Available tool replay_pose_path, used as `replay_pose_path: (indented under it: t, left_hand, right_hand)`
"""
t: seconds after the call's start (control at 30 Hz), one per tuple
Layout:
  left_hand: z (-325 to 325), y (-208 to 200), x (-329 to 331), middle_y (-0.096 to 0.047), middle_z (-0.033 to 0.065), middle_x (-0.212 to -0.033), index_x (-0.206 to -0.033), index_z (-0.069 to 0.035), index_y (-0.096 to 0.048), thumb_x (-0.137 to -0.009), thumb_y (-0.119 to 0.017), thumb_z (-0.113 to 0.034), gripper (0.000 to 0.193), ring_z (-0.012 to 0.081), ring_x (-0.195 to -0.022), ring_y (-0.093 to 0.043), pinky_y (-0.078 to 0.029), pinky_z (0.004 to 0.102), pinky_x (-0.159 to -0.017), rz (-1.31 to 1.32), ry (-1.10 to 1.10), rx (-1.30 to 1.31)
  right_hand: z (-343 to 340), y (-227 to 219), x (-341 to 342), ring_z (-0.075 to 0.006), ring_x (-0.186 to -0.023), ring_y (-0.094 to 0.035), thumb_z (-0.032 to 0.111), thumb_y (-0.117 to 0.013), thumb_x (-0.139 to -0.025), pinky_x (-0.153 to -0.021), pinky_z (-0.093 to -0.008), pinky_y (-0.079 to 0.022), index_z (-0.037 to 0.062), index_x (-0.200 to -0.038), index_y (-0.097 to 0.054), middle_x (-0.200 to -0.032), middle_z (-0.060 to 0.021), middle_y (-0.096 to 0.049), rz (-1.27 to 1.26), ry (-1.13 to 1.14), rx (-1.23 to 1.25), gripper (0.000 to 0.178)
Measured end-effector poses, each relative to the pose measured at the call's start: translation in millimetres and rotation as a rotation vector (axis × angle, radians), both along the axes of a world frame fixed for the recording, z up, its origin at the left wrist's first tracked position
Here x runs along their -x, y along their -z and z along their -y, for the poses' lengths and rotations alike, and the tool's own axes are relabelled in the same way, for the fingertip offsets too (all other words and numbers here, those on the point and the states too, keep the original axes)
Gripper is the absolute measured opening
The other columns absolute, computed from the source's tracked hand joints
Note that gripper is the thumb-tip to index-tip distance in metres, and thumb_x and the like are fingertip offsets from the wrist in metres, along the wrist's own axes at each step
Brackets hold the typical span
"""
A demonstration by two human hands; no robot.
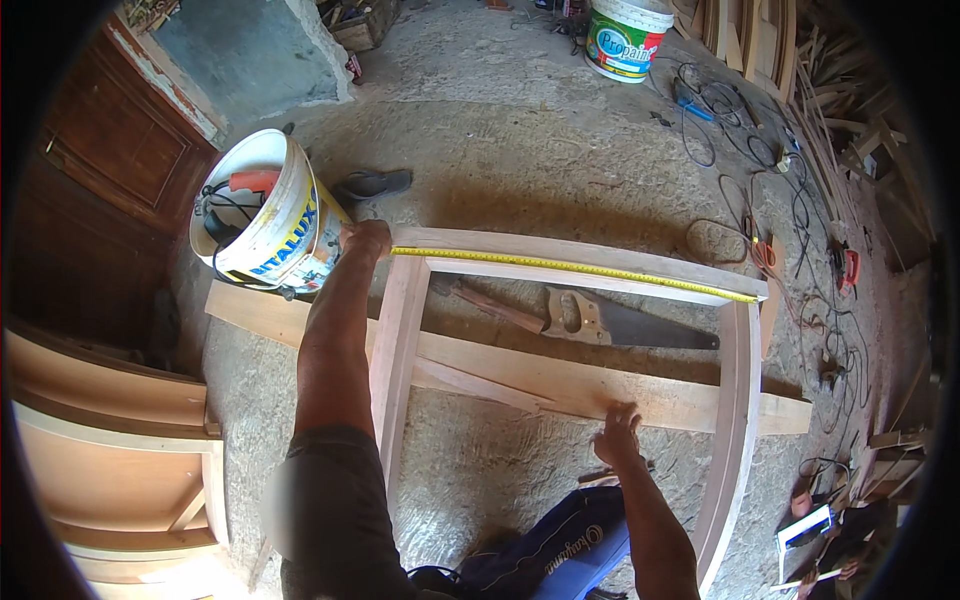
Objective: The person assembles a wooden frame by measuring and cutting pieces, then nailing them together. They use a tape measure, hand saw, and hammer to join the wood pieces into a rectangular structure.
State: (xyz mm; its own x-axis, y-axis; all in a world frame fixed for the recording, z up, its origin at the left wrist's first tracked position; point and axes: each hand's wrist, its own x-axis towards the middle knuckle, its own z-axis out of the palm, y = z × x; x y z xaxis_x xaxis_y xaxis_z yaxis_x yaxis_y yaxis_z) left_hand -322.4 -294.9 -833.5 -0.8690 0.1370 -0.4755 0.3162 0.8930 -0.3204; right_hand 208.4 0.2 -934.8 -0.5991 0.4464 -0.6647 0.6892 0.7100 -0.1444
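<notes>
A yellow tape measure (575, 268) lies stretched along the top rail of a pale wooden frame (407, 335). My left hand (368, 238) is closed at the tape's left end, by the frame's upper left corner; the tape's case is hidden. The tape's other end reaches the upper right corner. My right hand (618, 437) holds nothing and has its fingers apart, close to the lower edge of a long wooden plank (640, 390) that passes across the frame's opening. Inside the frame, a handsaw (630, 325) lies on the floor beside a piece of wood with a dark end (500, 309).
A white bucket (310, 240) with a red corded power tool (255, 182) stands left of the frame. Another bucket (627, 40) stands at the back. Cables (745, 215) tangle along the right. Wooden furniture pieces (110, 470) stand at lower left; a dark sandal (373, 184) lies beyond the frame.
</notes>
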Motion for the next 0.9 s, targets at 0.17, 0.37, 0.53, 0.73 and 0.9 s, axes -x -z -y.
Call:
replay_pose_path:
  t: [0.17,0.37,0.53,0.73,0.9]
  left_hand:
    - [25.3,-6.5,0.4,-0.073,0.0086,-0.125,-0.117,-0.011,-0.076,-0.09,-0.067,-0.02,0.029,0.0308,-0.115,-0.07,-0.057,0.0483,-0.086,-0.031,0.086,-0.008]
    - [20.7,-13.1,-8.4,-0.074,0.0121,-0.122,-0.115,-0.008,-0.076,-0.087,-0.069,-0.014,0.03,0.0331,-0.115,-0.071,-0.058,0.0493,-0.087,-0.033,0.09,-0.083]
    - [18.5,-29.9,-9.8,-0.074,0.0131,-0.122,-0.116,-0.008,-0.076,-0.086,-0.068,-0.012,0.031,0.03,-0.115,-0.071,-0.059,0.0447,-0.089,-0.009,0.134,-0.063]
    - [20.6,-20.5,11.8,-0.075,0.0121,-0.119,-0.117,-0.008,-0.076,-0.088,-0.067,-0.017,0.031,0.0289,-0.111,-0.072,-0.059,0.0438,-0.088,0.071,0.199,-0.079]
    - [22.0,-24.0,12.3,-0.074,0.0067,-0.124,-0.119,-0.013,-0.076,-0.085,-0.073,-0.017,0.035,0.026,-0.117,-0.07,-0.056,0.0412,-0.09,0.125,0.156,-0.085]
  right_hand:
    - [3.6,9.7,1.6,-0.0675,-0.145,-0.012,0.02,-0.063,-0.089,-0.111,-0.0644,-0.039,0.0007,-0.161,-0.013,-0.16,-0.043,-0.002,-0.009,-0.081,-0.049,0.089]
    - [3.3,-1.2,13.0,-0.0679,-0.143,-0.018,0.033,-0.068,-0.09,-0.114,-0.0632,-0.036,-0.0054,-0.159,-0.013,-0.159,-0.044,-0.004,0.05,-0.072,-0.025,0.095]
    - [10.2,0.6,44.9,-0.0666,-0.145,-0.014,0.057,-0.067,-0.09,-0.114,-0.0667,-0.031,0.0092,-0.162,-0.021,-0.159,-0.0445,-0.009,-0.102,-0.103,-0.069,0.098]
    - [96.5,2.1,132.8,-0.0652,-0.147,-0.005,0.06,-0.076,-0.085,-0.114,-0.0717,-0.026,0.0238,-0.164,-0.019,-0.161,-0.0411,0.001,-0.226,-0.136,-0.083,0.104]
    - [96.9,5.7,135.0,-0.0668,-0.146,-0.004,0.058,-0.078,-0.083,-0.112,-0.074,-0.027,0.0223,-0.164,-0.017,-0.16,-0.0423,0.004,-0.146,-0.111,-0.064,0.108]
